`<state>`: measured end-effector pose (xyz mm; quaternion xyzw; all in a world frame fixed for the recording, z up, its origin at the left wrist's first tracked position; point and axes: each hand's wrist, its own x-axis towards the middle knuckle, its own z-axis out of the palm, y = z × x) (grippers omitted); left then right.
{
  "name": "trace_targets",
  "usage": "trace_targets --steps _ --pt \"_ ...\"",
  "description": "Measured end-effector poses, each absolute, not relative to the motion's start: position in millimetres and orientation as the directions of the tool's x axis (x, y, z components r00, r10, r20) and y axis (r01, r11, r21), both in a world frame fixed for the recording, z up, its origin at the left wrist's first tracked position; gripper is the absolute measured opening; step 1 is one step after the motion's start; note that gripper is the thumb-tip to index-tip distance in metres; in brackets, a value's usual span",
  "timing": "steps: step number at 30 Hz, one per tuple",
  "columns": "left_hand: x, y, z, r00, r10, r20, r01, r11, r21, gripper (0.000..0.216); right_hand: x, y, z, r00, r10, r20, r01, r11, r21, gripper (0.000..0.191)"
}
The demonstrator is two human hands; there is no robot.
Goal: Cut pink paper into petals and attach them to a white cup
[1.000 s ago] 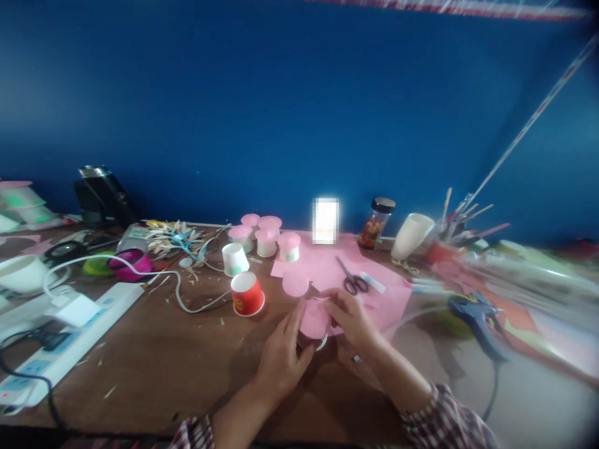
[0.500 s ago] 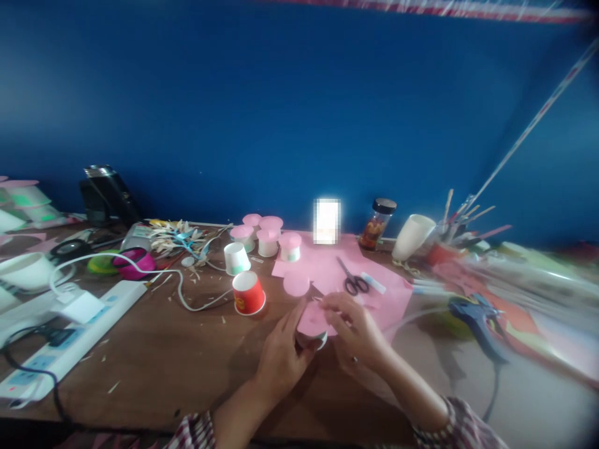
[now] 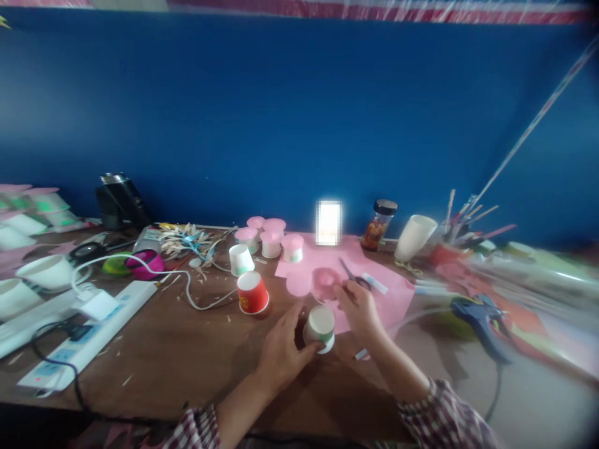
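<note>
My left hand [image 3: 285, 343] is closed around the side of an upturned white paper cup [image 3: 322, 321] with a green band, close to the table's front. Further forward, my right hand [image 3: 359, 305] pinches the edge of a round pink paper disc [image 3: 326, 279] above the pink sheet. Just beyond its fingers lie dark-handled scissors [image 3: 350, 271] and a white strip-like item [image 3: 374, 284]. Another pink paper circle [image 3: 298, 282] rests left of the disc. Left of my left hand stand an upturned red paper cup [image 3: 253, 293] and a white one [image 3: 240, 259].
Several cups topped with pink discs [image 3: 271, 240] stand behind. A power strip [image 3: 93, 337] with cables occupies the left. To the right are a glue gun [image 3: 480, 324], a lidded jar [image 3: 378, 226], a white tumbler [image 3: 414, 238] and plastic-wrapped material. A blue wall [image 3: 281, 112] rises behind.
The pink disc that lay over the cup's top has moved off it, forward with my right hand. The cup's white base now shows. My left hand still holds the cup.
</note>
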<state>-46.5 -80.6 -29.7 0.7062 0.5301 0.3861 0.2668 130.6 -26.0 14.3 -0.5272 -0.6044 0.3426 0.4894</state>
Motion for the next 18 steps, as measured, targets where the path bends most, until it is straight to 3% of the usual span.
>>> trace_targets --steps 6,10,14,18 --pt "-45 -82 -25 0.187 0.905 0.383 0.568 -0.418 0.709 0.058 138 -26 16 0.068 0.994 0.087 0.170 0.074 -0.983 0.042" --pt "-45 -87 -25 0.186 0.883 0.431 0.582 -0.453 0.676 0.063 138 -29 14 0.025 0.998 0.062 0.007 0.062 -0.998 0.040" --pt "-45 -85 -12 0.061 0.906 0.418 0.558 -0.378 0.739 0.055 138 -30 13 -0.018 0.996 0.085 -0.066 0.084 -0.994 0.034" --pt "-37 -67 20 -0.071 0.928 0.366 0.450 -0.298 0.842 0.052 138 -34 18 -0.114 0.981 0.154 -0.023 0.152 -0.988 0.034"
